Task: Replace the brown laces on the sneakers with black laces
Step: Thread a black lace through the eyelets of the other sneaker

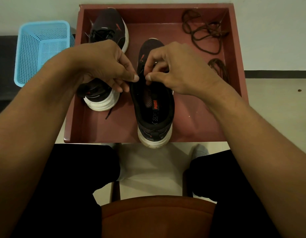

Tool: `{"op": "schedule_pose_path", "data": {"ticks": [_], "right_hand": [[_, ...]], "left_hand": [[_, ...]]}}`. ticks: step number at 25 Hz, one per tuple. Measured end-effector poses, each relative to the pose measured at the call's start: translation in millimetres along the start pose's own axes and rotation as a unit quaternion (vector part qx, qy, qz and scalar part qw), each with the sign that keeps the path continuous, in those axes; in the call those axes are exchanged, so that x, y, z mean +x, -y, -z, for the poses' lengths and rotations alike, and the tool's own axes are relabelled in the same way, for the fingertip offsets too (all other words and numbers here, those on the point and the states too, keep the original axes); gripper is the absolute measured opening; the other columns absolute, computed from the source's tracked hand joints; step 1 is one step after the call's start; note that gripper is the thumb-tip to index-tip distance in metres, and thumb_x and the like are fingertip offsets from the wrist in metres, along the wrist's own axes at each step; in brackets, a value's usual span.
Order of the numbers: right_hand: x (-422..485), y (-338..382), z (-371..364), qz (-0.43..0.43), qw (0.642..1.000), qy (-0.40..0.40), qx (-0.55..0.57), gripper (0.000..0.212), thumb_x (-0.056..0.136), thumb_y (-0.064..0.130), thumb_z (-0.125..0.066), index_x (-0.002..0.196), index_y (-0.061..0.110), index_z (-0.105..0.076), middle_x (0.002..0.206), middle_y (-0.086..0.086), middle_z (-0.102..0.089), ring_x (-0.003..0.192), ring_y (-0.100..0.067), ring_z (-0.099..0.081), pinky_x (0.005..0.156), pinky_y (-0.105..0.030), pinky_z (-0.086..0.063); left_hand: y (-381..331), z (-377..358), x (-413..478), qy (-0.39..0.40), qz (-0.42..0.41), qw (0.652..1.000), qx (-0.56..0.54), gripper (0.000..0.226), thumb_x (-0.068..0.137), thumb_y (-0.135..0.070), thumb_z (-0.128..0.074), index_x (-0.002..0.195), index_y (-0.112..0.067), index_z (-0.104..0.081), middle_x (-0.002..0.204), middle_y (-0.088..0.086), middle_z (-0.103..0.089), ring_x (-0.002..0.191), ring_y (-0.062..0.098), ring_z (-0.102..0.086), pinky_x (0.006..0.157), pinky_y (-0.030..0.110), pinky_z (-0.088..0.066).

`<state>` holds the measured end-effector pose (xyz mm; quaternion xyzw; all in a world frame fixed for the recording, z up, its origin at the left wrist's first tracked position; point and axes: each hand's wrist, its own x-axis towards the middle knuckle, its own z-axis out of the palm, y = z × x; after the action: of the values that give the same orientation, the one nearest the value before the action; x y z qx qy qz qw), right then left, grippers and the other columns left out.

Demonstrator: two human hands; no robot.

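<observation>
Looking down from the head camera: holding both hands close together over the near sneaker (154,107), in the middle of a red tray (234,48). Curling the fingers of the left hand (104,66) and of the right hand (176,69), thumb tips almost meeting, pinching at the upper edge of the shoe mouth where the lacing is ending; too dark there for telling lace from tongue. Lying with the long axis straight away from the body, heel hanging just over the near rim, toe pointing far, directly under the fingers; both hands being equally near, so probably needing a pull outward to left and right, or toward the body, for tightening. Leaving the far sneaker (111,23) to the left and farther back, partly hidden under the left hand, already carrying a black lace (101,34), with one tip trailing on the tray floor behind its heel. Keeping the brown laces (200,31) out of the shoes, heaped loosely in the far right corner, with a second bundle near the right wall. Resting the tray on a pale floor by a pale wall, with a blue basket (40,48) just beside its left wall; sitting on a brown chair (157,215).
</observation>
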<state>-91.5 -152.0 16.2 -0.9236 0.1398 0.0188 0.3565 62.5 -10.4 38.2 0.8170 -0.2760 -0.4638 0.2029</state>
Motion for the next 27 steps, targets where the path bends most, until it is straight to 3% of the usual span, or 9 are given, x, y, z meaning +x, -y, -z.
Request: {"op": "schedule_pose_path", "data": {"ticks": [2, 5, 7, 15, 27], "right_hand": [[1.5, 3.5, -4.7, -0.004, 0.999, -0.016, -0.034, 0.011, 0.091, 0.034, -0.08, 0.102, 0.03, -0.08, 0.09, 0.016, -0.075, 0.087, 0.003, -0.068, 0.083, -0.011, -0.052], [3.6, 8.1, -17.3, -0.035, 0.998, -0.049, -0.034, 0.01, 0.087, 0.04, -0.083, 0.096, 0.035, -0.081, 0.093, 0.017, -0.075, 0.098, -0.004, -0.067, 0.098, -0.036, -0.054], [4.5, 10.6, -23.9, -0.051, 0.996, -0.064, -0.044, 0.01, 0.086, 0.042, -0.083, 0.093, 0.036, -0.08, 0.092, 0.018, -0.074, 0.102, -0.009, -0.066, 0.101, -0.043, -0.051], [3.5, 11.1, -26.1, -0.102, 0.98, -0.107, -0.131, 0.019, 0.085, 0.058, -0.077, 0.094, 0.04, -0.075, 0.093, 0.018, -0.073, 0.109, -0.007, -0.058, 0.091, -0.035, -0.025], [3.2, 5.0, -25.6, -0.096, 0.984, -0.101, -0.108, 0.015, 0.089, 0.05, -0.077, 0.098, 0.038, -0.077, 0.101, 0.016, -0.073, 0.118, -0.01, -0.056, 0.093, -0.036, -0.023]], "left_hand": [[-1.3, -0.5, -0.2, -0.003, 0.004, 1.0, 0.004, 0.011, 0.091, -0.016, -0.076, 0.096, -0.006, -0.077, 0.075, 0.011, -0.078, 0.062, 0.011, -0.075, 0.055, 0.015, -0.057], [-2.3, -0.6, -0.4, -0.005, 0.006, 1.0, 0.006, 0.013, 0.092, -0.017, -0.076, 0.098, -0.005, -0.077, 0.073, 0.01, -0.078, 0.061, 0.01, -0.075, 0.055, 0.015, -0.057], [-1.5, -0.7, -0.6, -0.008, 0.003, 1.0, 0.007, 0.013, 0.092, -0.016, -0.076, 0.099, -0.005, -0.078, 0.074, 0.01, -0.078, 0.062, 0.011, -0.075, 0.056, 0.016, -0.058], [-0.6, -1.2, -1.9, -0.014, -0.006, 1.0, -0.002, 0.012, 0.092, -0.015, -0.076, 0.097, -0.004, -0.077, 0.072, 0.009, -0.078, 0.062, 0.011, -0.075, 0.057, 0.016, -0.058], [-0.1, -1.6, -2.2, -0.014, -0.014, 1.0, -0.01, 0.008, 0.092, -0.01, -0.075, 0.095, -0.003, -0.077, 0.072, 0.011, -0.075, 0.057, 0.01, -0.071, 0.062, 0.022, -0.063]]}}
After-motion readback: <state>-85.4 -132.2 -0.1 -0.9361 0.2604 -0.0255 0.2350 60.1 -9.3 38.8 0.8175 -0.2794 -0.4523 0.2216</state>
